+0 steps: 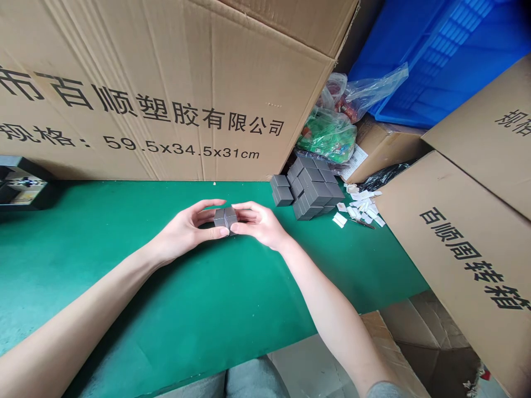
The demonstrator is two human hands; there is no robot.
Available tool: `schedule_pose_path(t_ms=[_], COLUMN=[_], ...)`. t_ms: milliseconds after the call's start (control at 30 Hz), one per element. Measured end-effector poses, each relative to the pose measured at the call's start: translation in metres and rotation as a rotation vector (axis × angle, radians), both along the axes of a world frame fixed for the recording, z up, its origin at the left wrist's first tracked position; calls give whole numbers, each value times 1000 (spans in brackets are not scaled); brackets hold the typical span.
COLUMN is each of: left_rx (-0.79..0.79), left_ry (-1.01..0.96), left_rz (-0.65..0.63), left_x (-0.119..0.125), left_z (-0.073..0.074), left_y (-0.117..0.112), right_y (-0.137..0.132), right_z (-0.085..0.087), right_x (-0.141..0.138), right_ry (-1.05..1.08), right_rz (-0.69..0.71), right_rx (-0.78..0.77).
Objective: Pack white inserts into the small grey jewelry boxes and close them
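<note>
A small dark grey box with a seam across it is held between my two hands, just over the green table mat. My left hand grips its left side, thumb in front and fingers behind. From the right, my right hand pinches the same box with thumb and fingertips. To the right of my hands stands a stack of similar grey boxes, with a smaller pair at its left side.
White paper slips lie scattered right of the stack. A large carton walls off the back, another carton the right. Plastic bags and a blue crate are behind. A black open box sits at far left.
</note>
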State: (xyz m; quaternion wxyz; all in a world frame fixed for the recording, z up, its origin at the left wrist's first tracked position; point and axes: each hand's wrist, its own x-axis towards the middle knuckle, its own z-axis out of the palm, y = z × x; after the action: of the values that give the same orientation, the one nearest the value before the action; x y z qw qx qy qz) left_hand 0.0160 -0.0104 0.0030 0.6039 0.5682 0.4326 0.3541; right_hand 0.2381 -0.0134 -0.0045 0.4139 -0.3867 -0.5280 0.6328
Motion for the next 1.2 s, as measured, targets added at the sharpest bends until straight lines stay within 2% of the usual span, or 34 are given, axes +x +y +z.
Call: schedule_pose_path(t_ms=[633, 800, 900, 1067, 1200], left_rx=[56, 27, -10, -25, -24], left_ry=[-16, -27, -35, -122, -135], left_rz=[-45, -33, -24, 10, 4], left_x=[0, -3, -3, -2, -1], left_z=[0, 3, 5, 3, 1], left_y=[0, -2, -3, -4, -3], right_y=[1, 0, -7, -28, -38], right_z=[-4, 1, 9, 27, 39], right_x=[1, 2, 3, 10, 20], right_ry=[-11, -95, -240, -722, -1012], right_rz=[6, 9, -3, 9, 37], right_rx=[61, 103, 205, 605, 690])
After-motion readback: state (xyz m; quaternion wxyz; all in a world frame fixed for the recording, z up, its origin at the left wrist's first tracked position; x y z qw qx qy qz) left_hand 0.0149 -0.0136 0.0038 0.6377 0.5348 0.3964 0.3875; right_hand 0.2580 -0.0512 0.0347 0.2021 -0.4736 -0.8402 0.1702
